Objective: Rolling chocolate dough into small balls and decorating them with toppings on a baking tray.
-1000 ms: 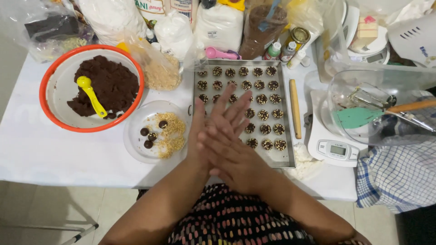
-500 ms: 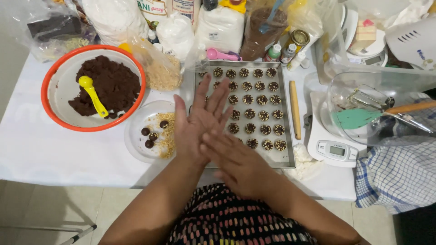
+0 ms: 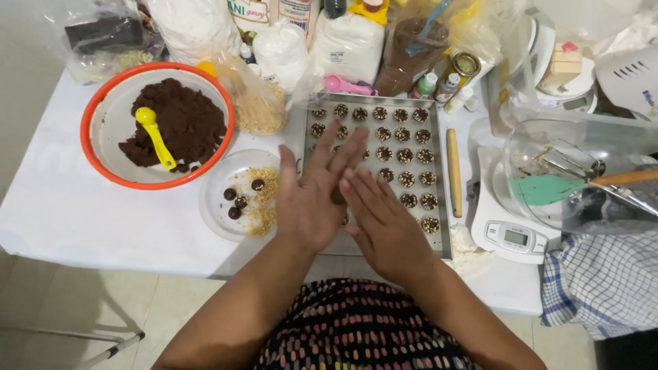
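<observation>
My left hand (image 3: 310,199) and my right hand (image 3: 385,223) are pressed palm to palm above the near end of a metal baking tray (image 3: 445,236). A small dark dough ball (image 3: 337,196) shows between the palms. Rows of small chocolate balls (image 3: 404,156) topped with crumbs fill the tray's far part. Left of my hands, a clear plate (image 3: 214,199) carries chopped nuts and a few dark balls. Further left is an orange-rimmed bowl (image 3: 89,130) of dark dough (image 3: 181,120) with a yellow spoon (image 3: 154,135) in it.
A wooden stick (image 3: 454,171) lies along the tray's right side. A white kitchen scale (image 3: 510,234) and a glass bowl (image 3: 521,147) holding a green spatula (image 3: 545,190) stand at the right. Bags and bottles crowd the table's back. A checked cloth (image 3: 596,281) hangs at the right.
My hands have slid against each other: the left hand moved forward and left, the right hand drew back toward me, in a rolling motion.
</observation>
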